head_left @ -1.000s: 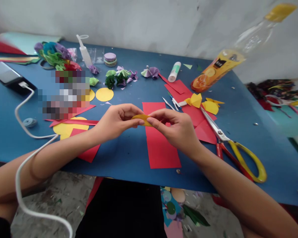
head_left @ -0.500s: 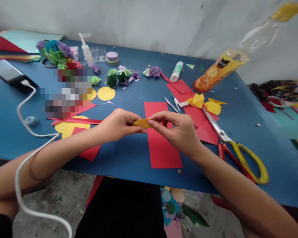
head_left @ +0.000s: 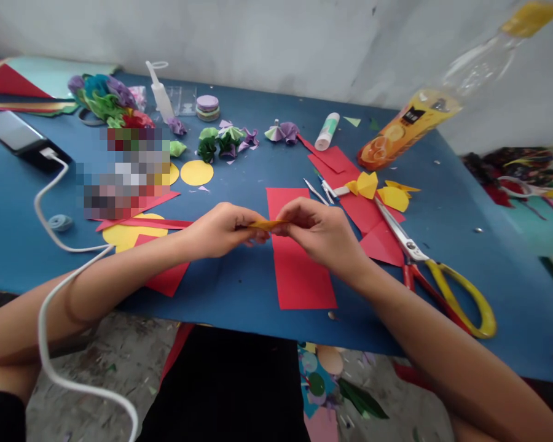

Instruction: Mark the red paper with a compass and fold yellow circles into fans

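Observation:
Between my two hands is a small folded piece of yellow paper (head_left: pixel 263 225), held above the blue table (head_left: pixel 230 282). My left hand (head_left: pixel 223 230) pinches its left end. My right hand (head_left: pixel 316 230) has thumb and fingers closed on the right end. Under my right hand lies a red paper strip (head_left: pixel 304 282). Folded yellow paper pieces (head_left: pixel 367 184) rest to the right, by large scissors (head_left: pixel 412 248) with one red and one yellow handle. Yellow paper circles (head_left: pixel 196 173) lie beyond my left hand.
A bottle (head_left: pixel 410 126) stands at the back right near a glue stick (head_left: pixel 327 131). Crumpled green and purple paper flowers (head_left: pixel 221 144) lie at the back. A white cable (head_left: pixel 46 307) runs from a black device (head_left: pixel 23 141) across my left arm. Red paper pieces (head_left: pixel 382 236) surround the scissors.
The yellow paper has turned so that it shows thinner. My right-hand fingers have shifted on its end and moved slightly left. Other things stay where they were.

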Demonstrator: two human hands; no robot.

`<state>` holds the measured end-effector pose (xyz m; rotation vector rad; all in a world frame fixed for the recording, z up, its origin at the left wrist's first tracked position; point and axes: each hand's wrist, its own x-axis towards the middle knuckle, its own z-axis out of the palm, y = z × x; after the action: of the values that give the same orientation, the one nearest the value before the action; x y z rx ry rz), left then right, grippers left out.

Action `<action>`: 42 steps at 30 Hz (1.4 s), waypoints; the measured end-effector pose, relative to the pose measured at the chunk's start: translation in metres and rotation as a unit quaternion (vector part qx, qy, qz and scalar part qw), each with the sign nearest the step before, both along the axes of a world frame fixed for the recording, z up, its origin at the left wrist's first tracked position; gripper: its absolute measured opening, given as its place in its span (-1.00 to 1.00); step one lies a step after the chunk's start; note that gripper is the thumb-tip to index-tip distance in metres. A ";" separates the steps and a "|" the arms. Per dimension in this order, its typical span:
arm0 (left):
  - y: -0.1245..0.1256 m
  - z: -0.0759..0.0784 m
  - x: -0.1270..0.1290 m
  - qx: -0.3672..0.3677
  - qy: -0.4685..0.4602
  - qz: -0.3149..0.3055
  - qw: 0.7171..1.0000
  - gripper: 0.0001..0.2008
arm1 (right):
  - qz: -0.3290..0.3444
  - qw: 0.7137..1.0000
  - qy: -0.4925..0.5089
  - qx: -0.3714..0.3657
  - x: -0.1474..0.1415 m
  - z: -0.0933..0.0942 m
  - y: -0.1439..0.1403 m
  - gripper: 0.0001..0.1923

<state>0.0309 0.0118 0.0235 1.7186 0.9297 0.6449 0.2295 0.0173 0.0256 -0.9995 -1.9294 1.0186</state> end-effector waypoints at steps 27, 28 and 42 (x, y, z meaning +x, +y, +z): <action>-0.012 0.001 0.004 0.067 0.042 0.040 0.996 -0.82 | 0.060 0.992 -0.031 0.105 -0.005 0.008 -0.009 -0.83; -0.012 0.000 0.005 0.068 0.032 0.043 0.996 -0.84 | 0.063 0.991 -0.028 0.113 -0.005 0.007 -0.009 -0.83; -0.016 0.002 0.012 -0.062 -0.082 0.058 0.993 -0.88 | 0.051 0.972 0.013 0.230 -0.011 0.000 -0.015 -0.64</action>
<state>0.0429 -0.0038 0.0257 1.4868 0.9388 0.7772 0.2181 0.0026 0.0255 -0.6240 -2.0819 0.5867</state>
